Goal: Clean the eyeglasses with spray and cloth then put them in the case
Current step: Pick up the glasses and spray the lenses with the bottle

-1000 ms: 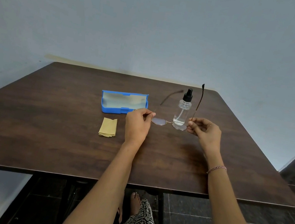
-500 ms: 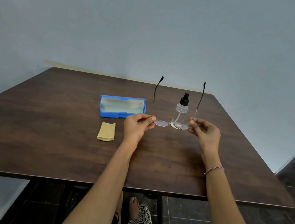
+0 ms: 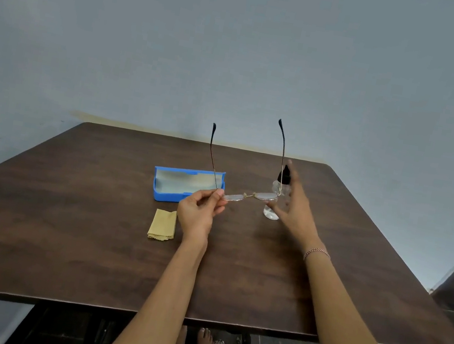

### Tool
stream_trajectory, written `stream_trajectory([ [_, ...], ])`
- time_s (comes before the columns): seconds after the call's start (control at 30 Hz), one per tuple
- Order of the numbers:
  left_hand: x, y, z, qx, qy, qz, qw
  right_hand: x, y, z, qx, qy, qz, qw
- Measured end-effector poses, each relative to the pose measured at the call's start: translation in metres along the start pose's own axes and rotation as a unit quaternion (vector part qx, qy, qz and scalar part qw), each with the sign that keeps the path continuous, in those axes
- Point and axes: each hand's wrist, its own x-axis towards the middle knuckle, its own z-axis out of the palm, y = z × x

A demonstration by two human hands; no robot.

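Dark wood worktop (image 3: 59,234) w/ plain grey-blue wall behind, dark tiled floor at right. Left hand (image 3: 198,212) holds the eyeglasses (image 3: 248,196) above the worktop, fingers (image 3: 219,200) pinched together on the frame's left end by the hinge. Both temple arms are unfolded and stick up and away from the person; lenses lie roughly level, tilted a bit up to the right. Right hand (image 3: 293,207) is off the frame, fingers spread apart and blurred, just beside the spray bottle (image 3: 275,198), nothing clamped; can't tell if it touches the bottle. Bottle is clear w/ black pump top, upright on the worktop, partly behind the right lens and the hand. Blue case (image 3: 187,184) lies open on the worktop, left of the bottle, pale lining showing, behind the left hand. Yellow cloth (image 3: 162,224) is folded, flat on the worktop, nearer than the case and just left of the left wrist. Thin bracelet (image 3: 317,252) on right wrist.
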Motion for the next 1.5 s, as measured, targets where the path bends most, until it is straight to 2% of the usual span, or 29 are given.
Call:
stream_trajectory([
  [0.13, -0.002, -0.001, 0.003, -0.004, 0.009, 0.015, 1.0, -0.001, 0.005, -0.003, 0.06, 0.041, 0.001, 0.997],
  [0.2, -0.002, -0.002, 0.006, 0.001, 0.013, 0.039, 0.999, -0.006, 0.007, -0.01, 0.177, 0.053, 0.035, 0.982],
  [0.23, -0.003, -0.002, 0.009, 0.011, 0.015, 0.052, 0.998, -0.007, 0.006, -0.015, 0.272, 0.051, 0.076, 0.958],
  [0.27, -0.002, -0.004, 0.012, 0.026, 0.017, 0.065, 0.997, -0.009, 0.005, -0.02, 0.382, 0.039, 0.12, 0.916],
  [0.33, 0.001, -0.007, 0.02, 0.06, 0.016, 0.092, 0.994, -0.01, 0.006, -0.029, 0.58, -0.027, 0.17, 0.796],
  [0.37, 0.004, -0.008, 0.026, 0.076, 0.017, 0.104, 0.991, -0.01, 0.006, -0.034, 0.633, -0.062, 0.174, 0.751],
  [0.43, 0.01, -0.011, 0.037, 0.094, 0.026, 0.115, 0.989, -0.01, 0.007, -0.038, 0.67, -0.11, 0.156, 0.717],
  [0.5, 0.016, -0.013, 0.046, 0.096, 0.04, 0.119, 0.987, -0.011, 0.01, -0.038, 0.675, -0.144, 0.14, 0.71],
  [0.73, 0.031, -0.024, 0.06, 0.162, 0.05, 0.165, 0.972, -0.01, 0.0, -0.032, 0.653, -0.205, 0.115, 0.72],
  [0.77, 0.031, -0.024, 0.06, 0.178, 0.044, 0.181, 0.966, -0.009, -0.005, -0.032, 0.642, -0.206, 0.111, 0.73],
  [0.8, 0.03, -0.023, 0.06, 0.2, 0.04, 0.198, 0.959, -0.009, -0.01, -0.031, 0.613, -0.197, 0.109, 0.757],
  [0.83, 0.03, -0.023, 0.059, 0.223, 0.038, 0.216, 0.95, -0.01, -0.016, -0.03, 0.555, -0.173, 0.103, 0.807],
  [0.9, 0.032, -0.023, 0.057, 0.252, 0.036, 0.247, 0.935, -0.012, -0.029, -0.024, 0.358, -0.105, 0.068, 0.925],
  [0.93, 0.033, -0.023, 0.056, 0.257, 0.035, 0.258, 0.931, -0.014, -0.035, -0.019, 0.238, -0.077, 0.029, 0.968],
  [0.97, 0.033, -0.023, 0.055, 0.261, 0.033, 0.269, 0.926, -0.015, -0.04, -0.012, 0.122, -0.06, -0.02, 0.991],
  [1.0, 0.034, -0.024, 0.054, 0.265, 0.034, 0.284, 0.921, -0.016, -0.043, -0.005, 0.031, -0.05, -0.06, 0.996],
  [1.07, 0.034, -0.024, 0.053, 0.281, 0.039, 0.311, 0.907, -0.016, -0.047, 0.003, -0.037, -0.024, -0.079, 0.996],
  [1.23, 0.032, -0.024, 0.051, 0.314, 0.063, 0.336, 0.885, -0.016, -0.048, 0.004, -0.075, 0.032, -0.059, 0.995],
  [1.5, 0.026, -0.017, 0.051, 0.323, 0.07, 0.352, 0.876, -0.016, -0.048, 0.012, -0.087, 0.027, -0.04, 0.995],
])
